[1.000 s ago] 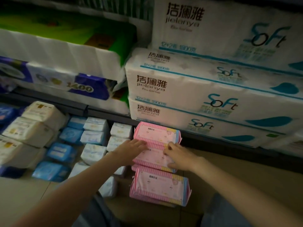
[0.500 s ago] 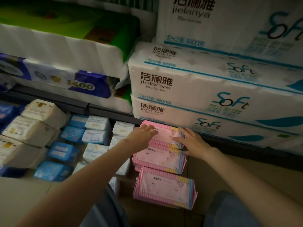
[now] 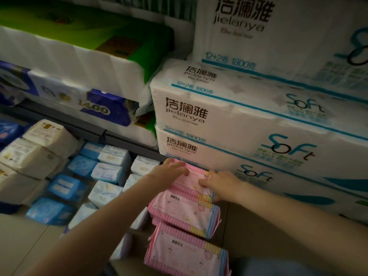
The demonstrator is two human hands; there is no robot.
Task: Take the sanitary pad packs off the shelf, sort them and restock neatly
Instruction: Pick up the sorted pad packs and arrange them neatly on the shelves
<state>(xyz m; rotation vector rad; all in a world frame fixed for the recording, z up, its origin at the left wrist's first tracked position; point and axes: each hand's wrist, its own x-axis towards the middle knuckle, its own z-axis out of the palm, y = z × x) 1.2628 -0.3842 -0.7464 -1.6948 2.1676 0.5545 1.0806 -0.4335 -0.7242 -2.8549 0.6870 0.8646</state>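
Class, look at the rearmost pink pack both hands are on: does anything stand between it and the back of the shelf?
Yes. The bottom white tissue bale sits right behind the rearmost pink pack, overhanging its far edge. The left hand and right hand already touch the pack, with nothing between them and it.

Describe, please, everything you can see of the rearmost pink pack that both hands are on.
The rearmost pink striped soft-plastic pad pack lies flat at the back of a row of three like packs, close to the bottom white tissue bale. Its face is pale pink with striped borders and a yellow patch near its right end; print is blurred. The left hand rests on its left part, the right hand on its right end. Its near edge overlaps the middle pink pack.
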